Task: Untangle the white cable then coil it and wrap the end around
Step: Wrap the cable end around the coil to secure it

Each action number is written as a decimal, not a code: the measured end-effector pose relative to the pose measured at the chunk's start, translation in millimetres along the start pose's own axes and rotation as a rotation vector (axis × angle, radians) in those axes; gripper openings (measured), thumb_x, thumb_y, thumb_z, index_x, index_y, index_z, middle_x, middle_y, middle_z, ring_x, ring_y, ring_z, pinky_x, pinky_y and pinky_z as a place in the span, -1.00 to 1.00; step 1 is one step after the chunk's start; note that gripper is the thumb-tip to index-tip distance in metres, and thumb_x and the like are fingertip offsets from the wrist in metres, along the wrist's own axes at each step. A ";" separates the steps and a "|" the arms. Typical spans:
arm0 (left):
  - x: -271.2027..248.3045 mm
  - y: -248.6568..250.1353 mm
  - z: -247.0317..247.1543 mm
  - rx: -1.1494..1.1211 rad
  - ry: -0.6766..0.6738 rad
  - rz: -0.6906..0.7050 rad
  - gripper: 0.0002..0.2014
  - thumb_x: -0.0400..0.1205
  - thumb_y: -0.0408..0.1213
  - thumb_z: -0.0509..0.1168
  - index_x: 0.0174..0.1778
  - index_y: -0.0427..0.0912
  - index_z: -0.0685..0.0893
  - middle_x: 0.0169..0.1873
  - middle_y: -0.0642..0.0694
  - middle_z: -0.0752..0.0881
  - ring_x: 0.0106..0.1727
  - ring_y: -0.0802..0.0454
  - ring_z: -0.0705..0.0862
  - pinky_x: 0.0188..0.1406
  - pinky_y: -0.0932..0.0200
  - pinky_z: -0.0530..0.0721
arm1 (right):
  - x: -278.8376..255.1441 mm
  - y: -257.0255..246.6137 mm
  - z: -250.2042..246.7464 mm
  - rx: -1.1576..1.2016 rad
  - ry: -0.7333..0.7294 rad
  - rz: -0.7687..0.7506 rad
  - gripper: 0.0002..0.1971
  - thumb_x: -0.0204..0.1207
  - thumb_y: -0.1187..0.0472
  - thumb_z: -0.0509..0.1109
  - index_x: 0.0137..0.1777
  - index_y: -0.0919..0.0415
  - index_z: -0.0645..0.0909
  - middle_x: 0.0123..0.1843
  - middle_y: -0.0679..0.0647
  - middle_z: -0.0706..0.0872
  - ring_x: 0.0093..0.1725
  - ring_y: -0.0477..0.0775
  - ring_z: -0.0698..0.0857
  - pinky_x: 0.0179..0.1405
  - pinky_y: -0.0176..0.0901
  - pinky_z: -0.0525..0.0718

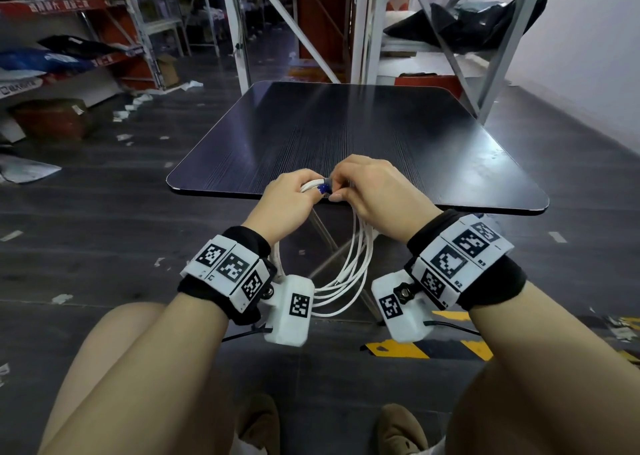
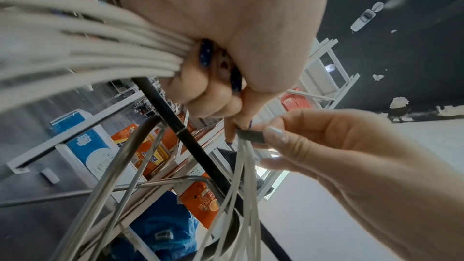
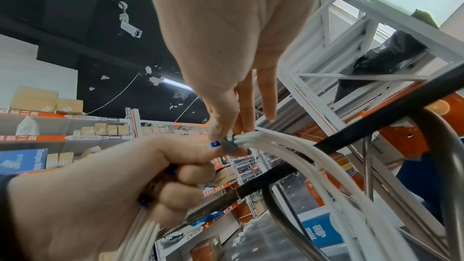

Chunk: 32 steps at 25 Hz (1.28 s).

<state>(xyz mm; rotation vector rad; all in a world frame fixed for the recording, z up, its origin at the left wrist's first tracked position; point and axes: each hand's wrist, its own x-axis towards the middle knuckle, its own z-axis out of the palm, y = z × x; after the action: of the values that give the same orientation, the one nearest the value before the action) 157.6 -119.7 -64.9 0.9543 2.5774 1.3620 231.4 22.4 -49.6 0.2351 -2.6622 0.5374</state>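
The white cable [image 1: 349, 274] is gathered into a coil of several loops that hangs between my wrists, just in front of the dark table's near edge [image 1: 346, 196]. My left hand [image 1: 294, 198] grips the top of the coil in a fist; in the left wrist view the strands [image 2: 100, 51] run out of its curled fingers [image 2: 200, 90]. My right hand [image 1: 367, 188] meets it from the right and pinches a small grey tab [image 2: 251, 135] at the bundle. The right wrist view shows that grey tab [image 3: 231, 145] lying against the gathered strands [image 3: 301, 150]. Whether it is a strap or the cable's end, I cannot tell.
The table's metal legs [image 1: 325, 236] cross right behind the hanging loops. Storage racks [image 1: 69, 39] stand to the left and behind, with paper scraps on the dark floor. Yellow and black floor marking [image 1: 398, 349] lies below my right wrist. My knees are at the bottom.
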 end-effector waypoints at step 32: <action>-18.8 8.2 5.0 0.164 -0.049 0.149 -0.87 0.55 -0.12 0.37 -0.15 -0.09 0.60 -0.39 0.08 0.60 -0.37 0.12 0.53 -0.41 0.29 0.38 | -2.5 4.7 -11.9 0.728 -0.156 0.699 -0.90 0.50 0.16 0.47 -0.14 0.20 0.73 -0.44 0.05 0.64 -0.49 -0.08 0.47 -0.47 -0.29 0.50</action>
<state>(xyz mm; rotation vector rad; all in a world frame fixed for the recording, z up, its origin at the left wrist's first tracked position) 178.4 -123.2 -65.7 1.2114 2.6616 1.1544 236.8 31.8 -42.3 -0.4975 -2.5216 1.7545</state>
